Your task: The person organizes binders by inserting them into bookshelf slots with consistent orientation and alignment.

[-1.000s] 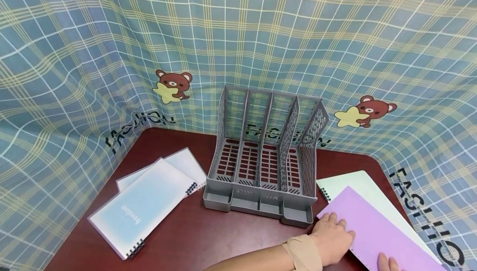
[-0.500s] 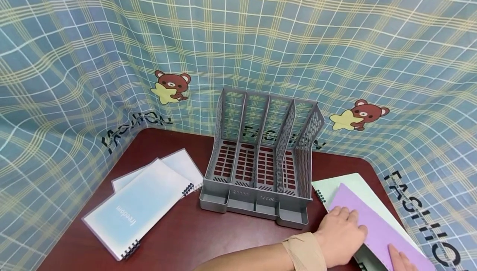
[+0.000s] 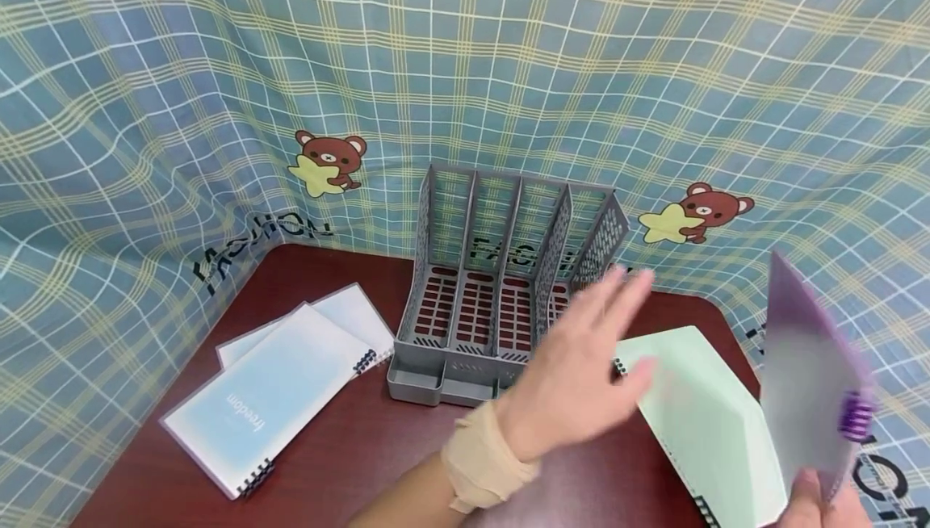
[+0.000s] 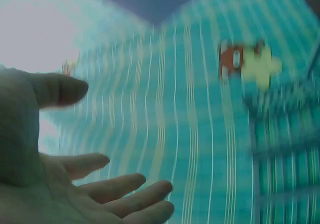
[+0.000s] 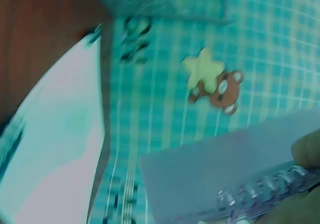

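Observation:
My right hand [image 3: 824, 504] grips a purple spiral-bound notebook [image 3: 806, 366] near its lower end and holds it up on edge at the right. In the right wrist view, the thumb [image 5: 306, 151] lies on the cover beside the clear purple coil [image 5: 265, 191]. My left hand [image 3: 567, 387], blurred and with its fingers spread, is raised in front of a grey file organizer [image 3: 417, 370] and holds nothing. It hides part of the organizer's right side. A pale green spiral notebook [image 3: 715, 431] lies flat on the table between the two hands.
Two pale blue spiral notebooks overlap at the left, the front one [image 3: 269, 399] lettered "freedom" and the other [image 3: 356, 314] partly under it. A plaid curtain [image 3: 508, 68] with bear prints surrounds the dark red table [image 3: 349, 463].
The purple notebook has been lifted off the green one and turned upright in my right hand. My left hand has let go of it and moved up and left.

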Motion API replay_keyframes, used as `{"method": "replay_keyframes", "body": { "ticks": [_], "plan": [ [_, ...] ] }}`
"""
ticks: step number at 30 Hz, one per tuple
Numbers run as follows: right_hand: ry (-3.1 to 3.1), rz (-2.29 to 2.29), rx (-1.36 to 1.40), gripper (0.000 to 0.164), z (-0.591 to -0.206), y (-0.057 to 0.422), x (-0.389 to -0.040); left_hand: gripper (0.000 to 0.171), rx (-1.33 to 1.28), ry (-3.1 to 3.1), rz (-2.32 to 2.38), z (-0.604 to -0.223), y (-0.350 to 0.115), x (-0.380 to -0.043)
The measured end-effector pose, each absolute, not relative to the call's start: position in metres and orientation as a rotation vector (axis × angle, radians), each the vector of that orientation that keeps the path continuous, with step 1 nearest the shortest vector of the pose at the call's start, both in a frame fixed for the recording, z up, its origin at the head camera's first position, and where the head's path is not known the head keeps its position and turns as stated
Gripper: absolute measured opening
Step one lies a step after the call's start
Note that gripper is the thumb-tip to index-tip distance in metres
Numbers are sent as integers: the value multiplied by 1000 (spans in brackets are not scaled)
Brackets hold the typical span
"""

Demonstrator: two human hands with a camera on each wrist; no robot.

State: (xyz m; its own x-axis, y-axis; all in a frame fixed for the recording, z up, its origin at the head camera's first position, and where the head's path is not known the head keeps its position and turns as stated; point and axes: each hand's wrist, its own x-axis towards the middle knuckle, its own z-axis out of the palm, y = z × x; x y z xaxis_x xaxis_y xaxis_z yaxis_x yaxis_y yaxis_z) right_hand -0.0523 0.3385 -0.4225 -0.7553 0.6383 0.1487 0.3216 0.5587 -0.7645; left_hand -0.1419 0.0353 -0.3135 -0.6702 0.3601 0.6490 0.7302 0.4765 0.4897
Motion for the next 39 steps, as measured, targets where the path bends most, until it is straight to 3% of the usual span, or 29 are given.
{"method": "replay_keyframes", "body": {
  "ticks": [2,7,14,20,29,39],
  "plan": [
    [-2245,1158,-885,42,-408,326,-56,87,-721,-2309,-1143,-309,7,-146],
    [-1834,1574,-706,26,-382,298,-75,87,-393,-2364,-1132,-304,-48,-155],
    [-1661,1738,-272,37,-351,257,-107,84,-119,-2455,-1067,-326,-96,-170],
    [-1591,1857,8,39,-345,221,-134,77,-50,-2526,-1052,-359,-122,-184],
    [-1790,1791,-53,32,-357,187,-165,74,69,-2764,-1088,-402,-138,-199],
    [-1920,1770,-39,39,-372,171,-190,71,149,-2847,-1084,-414,-137,-206]
  ]
}}
